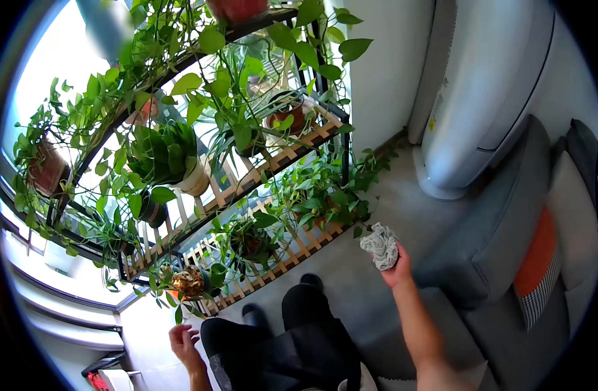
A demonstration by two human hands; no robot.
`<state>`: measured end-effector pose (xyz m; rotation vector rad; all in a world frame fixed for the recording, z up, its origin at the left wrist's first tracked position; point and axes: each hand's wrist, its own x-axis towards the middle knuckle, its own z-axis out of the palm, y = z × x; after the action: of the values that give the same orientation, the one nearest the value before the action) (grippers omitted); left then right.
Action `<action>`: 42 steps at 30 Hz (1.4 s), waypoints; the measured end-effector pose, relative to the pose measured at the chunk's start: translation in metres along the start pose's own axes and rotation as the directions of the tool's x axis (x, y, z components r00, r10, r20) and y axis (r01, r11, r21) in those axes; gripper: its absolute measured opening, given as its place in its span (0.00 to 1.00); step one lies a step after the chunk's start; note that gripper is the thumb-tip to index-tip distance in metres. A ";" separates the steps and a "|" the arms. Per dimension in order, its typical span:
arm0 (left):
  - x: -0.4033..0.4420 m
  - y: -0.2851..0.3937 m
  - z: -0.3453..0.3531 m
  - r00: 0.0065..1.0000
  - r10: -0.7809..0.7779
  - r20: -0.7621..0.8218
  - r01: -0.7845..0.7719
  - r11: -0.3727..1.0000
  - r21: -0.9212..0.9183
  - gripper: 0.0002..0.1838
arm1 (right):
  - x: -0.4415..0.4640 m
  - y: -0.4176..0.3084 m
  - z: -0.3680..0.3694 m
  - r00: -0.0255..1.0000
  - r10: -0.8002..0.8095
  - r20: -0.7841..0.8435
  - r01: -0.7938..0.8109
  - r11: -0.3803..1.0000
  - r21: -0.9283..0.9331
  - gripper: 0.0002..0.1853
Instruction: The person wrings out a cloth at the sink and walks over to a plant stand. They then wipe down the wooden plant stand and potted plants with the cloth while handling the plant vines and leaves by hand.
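Right hand (397, 266): your fingers are curled shut around the near right edge of the bundle; how firmly, you can't tell from here.
Cloth (378, 245): the pale, crumpled bundle is held up over the floor, right of the plant stand and left of the sofa (436, 260); a loose fold could slip out if your grip slackens.
Left hand (185, 343): fingers loosely bent and partly open, seemingly holding nothing, on the near left.
Gold-brown object (188, 283): nearest your left hand but apart from it; a careless lift might knock it.
Trailing leaves (351, 195): a wide leftward swing of the cloth could snag them and tug a pot.
Knees (304, 303): close to the slatted shelf (292, 258); leaning forward might bump it.
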<state>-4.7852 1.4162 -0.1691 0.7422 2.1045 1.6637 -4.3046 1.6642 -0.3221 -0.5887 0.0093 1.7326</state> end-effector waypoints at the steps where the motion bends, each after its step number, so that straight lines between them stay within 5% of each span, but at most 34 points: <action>1: 0.002 0.002 0.016 0.998 0.020 0.062 -0.018 0.999 -0.029 0.06 | 0.005 -0.001 -0.004 1.000 -0.013 -0.011 0.013 1.000 -0.016 0.23; 7: 0.006 -0.004 0.112 0.947 0.010 0.320 -0.014 1.000 0.010 0.05 | 0.018 -0.007 0.032 0.998 -0.014 -0.053 0.011 0.999 -0.045 0.23; 10: 0.008 0.002 0.168 0.853 0.047 0.520 -0.041 0.999 -0.022 0.06 | 0.033 -0.019 0.059 0.993 0.037 0.112 -0.028 0.997 -0.076 0.23; 13: 0.011 0.014 0.233 0.761 0.160 0.628 -0.034 0.978 -0.207 0.07 | 0.055 -0.031 0.096 0.998 -0.059 0.025 0.064 0.969 -0.240 0.21; 18: 0.017 0.077 0.328 0.599 0.259 0.758 0.060 0.929 -0.365 0.12 | 0.063 -0.046 0.200 0.923 -0.344 0.175 0.383 0.763 -0.520 0.20; 22: 0.038 0.104 0.393 0.552 0.384 0.740 0.007 0.886 -0.464 0.16 | 0.082 -0.049 0.220 0.912 -0.383 0.148 0.397 0.727 -0.560 0.20; 24: 0.050 0.106 0.430 0.638 0.356 0.683 0.020 0.879 -0.477 0.17 | 0.096 -0.052 0.219 0.916 -0.380 0.125 0.348 0.604 -0.717 0.21; 26: 0.054 0.115 0.450 0.640 0.349 0.685 0.042 0.874 -0.485 0.18 | 0.109 -0.056 0.218 0.905 -0.392 0.168 0.378 0.555 -0.742 0.21; 28: 0.061 0.124 0.479 0.637 0.354 0.685 0.050 0.868 -0.495 0.18 | 0.120 -0.065 0.223 0.850 -0.427 0.308 0.475 0.366 -0.800 0.21; 32: 0.083 0.137 0.548 0.638 0.557 0.532 -0.244 0.801 -0.546 0.18 | 0.136 -0.077 0.249 0.772 -0.454 0.446 0.556 0.142 -0.819 0.22; 35: 0.097 0.137 0.579 0.651 0.517 0.555 -0.422 0.855 -0.302 0.17 | 0.147 -0.081 0.255 0.762 -0.408 0.502 0.574 0.068 -0.816 0.22; 39: 0.100 0.138 0.591 0.650 0.631 0.423 -0.542 0.775 -0.324 0.10 | 0.158 -0.081 0.260 0.639 -0.362 0.679 0.627 -0.267 -0.732 0.21; 41: 0.109 0.139 0.594 0.651 0.573 0.498 -0.495 0.818 -0.293 0.13 | 0.171 -0.084 0.256 0.505 -0.285 0.815 0.647 -0.499 -0.576 0.22; 42: 0.112 0.138 0.595 0.646 0.503 0.574 -0.442 0.860 -0.256 0.16 | 0.173 -0.084 0.258 0.504 -0.286 0.815 0.648 -0.499 -0.575 0.22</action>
<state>-4.5086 1.9720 -0.1760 1.6682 1.4032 1.4240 -4.3463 1.9253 -0.1392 -1.1481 -1.8038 0.2559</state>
